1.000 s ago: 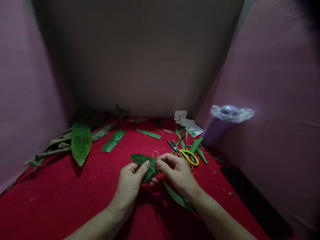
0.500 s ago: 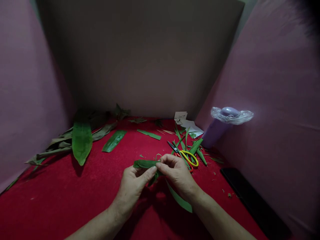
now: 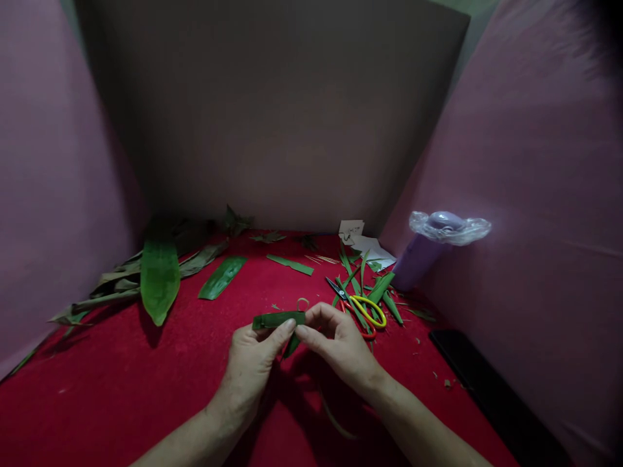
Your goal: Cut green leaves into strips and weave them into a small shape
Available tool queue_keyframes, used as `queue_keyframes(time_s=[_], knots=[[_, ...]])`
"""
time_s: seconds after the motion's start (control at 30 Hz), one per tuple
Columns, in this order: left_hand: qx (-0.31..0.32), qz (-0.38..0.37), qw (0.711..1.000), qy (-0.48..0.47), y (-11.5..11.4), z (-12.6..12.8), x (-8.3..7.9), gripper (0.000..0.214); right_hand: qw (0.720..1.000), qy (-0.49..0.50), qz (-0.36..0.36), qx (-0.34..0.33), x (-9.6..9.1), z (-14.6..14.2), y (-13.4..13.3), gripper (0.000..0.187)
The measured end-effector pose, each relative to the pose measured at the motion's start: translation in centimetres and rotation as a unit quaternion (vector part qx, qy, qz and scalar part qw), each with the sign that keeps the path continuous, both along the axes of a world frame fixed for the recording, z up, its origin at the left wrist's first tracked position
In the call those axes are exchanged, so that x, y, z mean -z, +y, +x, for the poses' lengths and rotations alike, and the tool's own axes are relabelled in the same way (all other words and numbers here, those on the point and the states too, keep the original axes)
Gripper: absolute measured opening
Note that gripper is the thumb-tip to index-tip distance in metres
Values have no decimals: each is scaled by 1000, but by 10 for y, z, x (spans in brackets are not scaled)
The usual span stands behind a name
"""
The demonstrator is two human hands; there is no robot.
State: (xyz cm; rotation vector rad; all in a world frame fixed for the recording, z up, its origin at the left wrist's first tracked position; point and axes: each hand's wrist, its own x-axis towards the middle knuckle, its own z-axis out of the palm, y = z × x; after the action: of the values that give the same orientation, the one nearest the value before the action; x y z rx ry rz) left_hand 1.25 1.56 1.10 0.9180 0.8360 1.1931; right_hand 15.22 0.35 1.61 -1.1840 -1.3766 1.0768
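A folded green leaf strip (image 3: 272, 320) is held between my two hands above the red cloth (image 3: 146, 395). My left hand (image 3: 257, 360) pinches it, thumb on top and fingers behind. My right hand (image 3: 343, 347) grips its right end between thumb and fingertips. A thin curl stands up from the strip near my right fingertips, and a darker leaf end hangs below my left thumb. Under my right hand a narrow strip dangles, seen nearly edge-on. Just beyond that hand lie scissors (image 3: 367, 311) with one yellow and one red handle.
Cut leaf pieces (image 3: 382, 285) are heaped around the scissors. A purple container (image 3: 418, 259) with clear plastic on top stands right, near white papers (image 3: 372, 250). A black flat object (image 3: 487, 383) lies front right. Leaves (image 3: 160, 279) pile up at left; loose strips (image 3: 222, 277) lie mid-table.
Both hands have shifted slightly left with the leaf strip. The dangling strip under my right hand has turned from showing its broad face to nearly edge-on.
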Motion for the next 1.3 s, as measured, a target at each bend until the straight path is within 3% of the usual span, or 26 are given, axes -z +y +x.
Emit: queue_keyframes(time_s=[0.57,1.0,1.3], knots=[[5,13,1000,-18,1,-2,-1,11,999,30,30,6,3,-2,-2,12],[-9,22,999,30,5,-4,2,14,998,52,27,1,-9,0,-1,26],[8,8,1000,26,2,-2,1,15,999,53,3,-11,2,0,1,19]])
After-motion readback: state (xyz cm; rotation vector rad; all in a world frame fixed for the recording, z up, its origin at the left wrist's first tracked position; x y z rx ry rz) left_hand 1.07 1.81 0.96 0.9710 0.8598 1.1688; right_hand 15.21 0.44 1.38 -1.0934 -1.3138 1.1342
